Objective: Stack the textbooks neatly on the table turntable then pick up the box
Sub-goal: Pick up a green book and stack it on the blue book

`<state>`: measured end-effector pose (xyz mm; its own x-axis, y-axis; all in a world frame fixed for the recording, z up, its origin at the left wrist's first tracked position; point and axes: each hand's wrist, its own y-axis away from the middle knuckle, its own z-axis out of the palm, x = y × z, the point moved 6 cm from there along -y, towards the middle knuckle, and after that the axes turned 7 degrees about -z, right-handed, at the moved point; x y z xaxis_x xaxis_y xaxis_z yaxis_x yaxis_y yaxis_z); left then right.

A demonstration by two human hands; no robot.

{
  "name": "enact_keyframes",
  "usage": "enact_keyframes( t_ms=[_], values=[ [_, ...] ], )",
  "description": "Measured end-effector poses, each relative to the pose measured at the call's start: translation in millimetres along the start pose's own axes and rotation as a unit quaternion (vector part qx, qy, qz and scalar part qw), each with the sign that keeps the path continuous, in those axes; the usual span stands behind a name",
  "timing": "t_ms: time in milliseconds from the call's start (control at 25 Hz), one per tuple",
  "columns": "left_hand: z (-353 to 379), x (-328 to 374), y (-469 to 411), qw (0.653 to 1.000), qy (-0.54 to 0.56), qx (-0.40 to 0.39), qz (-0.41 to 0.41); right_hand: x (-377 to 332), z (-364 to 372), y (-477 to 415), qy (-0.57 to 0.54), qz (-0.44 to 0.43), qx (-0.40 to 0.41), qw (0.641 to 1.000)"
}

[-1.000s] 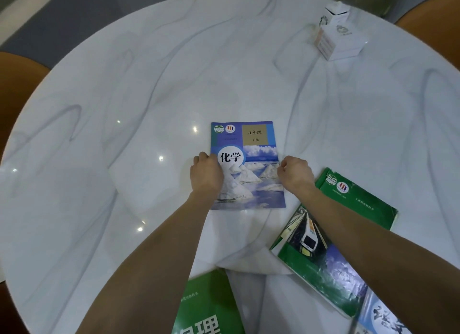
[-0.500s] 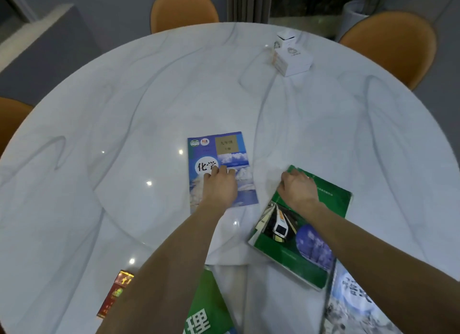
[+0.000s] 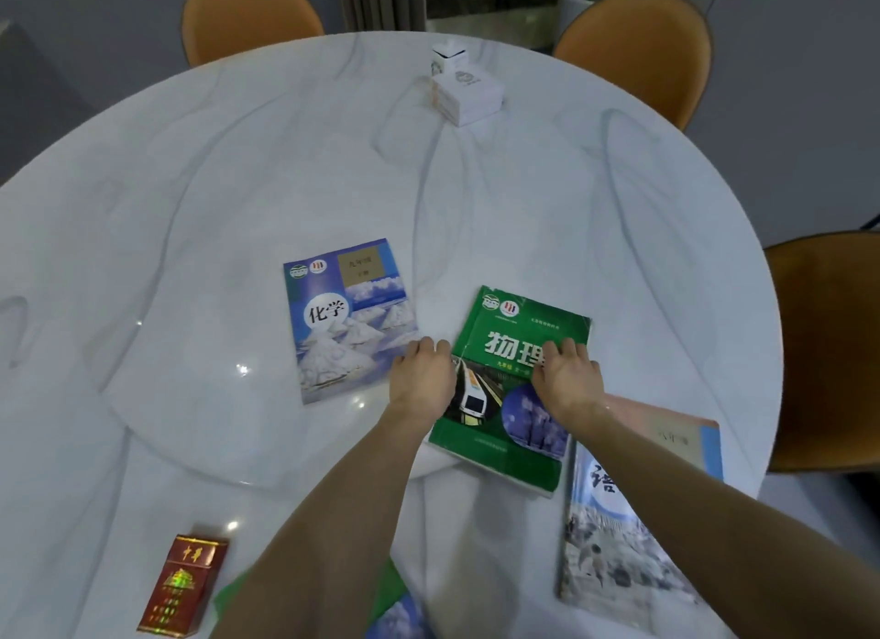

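A blue textbook (image 3: 350, 319) lies flat on the round turntable (image 3: 190, 452) in the table's middle. To its right a green textbook (image 3: 512, 419) lies partly over the turntable's edge. My left hand (image 3: 421, 376) grips the green book's left edge. My right hand (image 3: 566, 376) rests on its cover near the right edge, fingers pressed down. A grey-blue textbook (image 3: 614, 548) lies near the front right, on top of a pinkish book (image 3: 681, 436). Another green book (image 3: 388, 612) is mostly hidden under my left arm. A red box (image 3: 183, 586) lies at the front left.
Two white boxes (image 3: 464, 88) stand at the far side of the white marble table (image 3: 143, 171). Orange chairs (image 3: 635, 43) ring the table at the back and right.
My left hand left the blue textbook and moved right to the green one's left edge. My right hand slid further onto the green cover. The blue book stays on the turntable.
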<state>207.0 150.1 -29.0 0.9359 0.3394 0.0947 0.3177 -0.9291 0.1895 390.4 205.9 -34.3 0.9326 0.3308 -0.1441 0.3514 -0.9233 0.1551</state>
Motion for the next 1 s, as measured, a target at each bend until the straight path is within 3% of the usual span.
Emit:
enact_keyframes(
  t_ms=[240,480,720,1000],
  values=[
    [15.1,13.5,6.5,0.997,0.063,-0.021,-0.035,29.4,9.1,19.9,-0.154,0.124,0.031,0.98],
    [14.4,14.2,3.5,0.97,0.178,-0.06,-0.156,39.1,36.3,37.9,-0.373,0.239,-0.007,0.897],
    [25.6,9.0,-2.2,0.921,0.29,-0.151,-0.211,43.8,27.3,37.8,-0.417,0.244,0.047,0.874],
    [3.6,-4.5,-1.9,0.895,0.376,-0.104,-0.217,22.2,-11.2,16.1,-0.423,0.182,0.08,0.884]
  ],
)
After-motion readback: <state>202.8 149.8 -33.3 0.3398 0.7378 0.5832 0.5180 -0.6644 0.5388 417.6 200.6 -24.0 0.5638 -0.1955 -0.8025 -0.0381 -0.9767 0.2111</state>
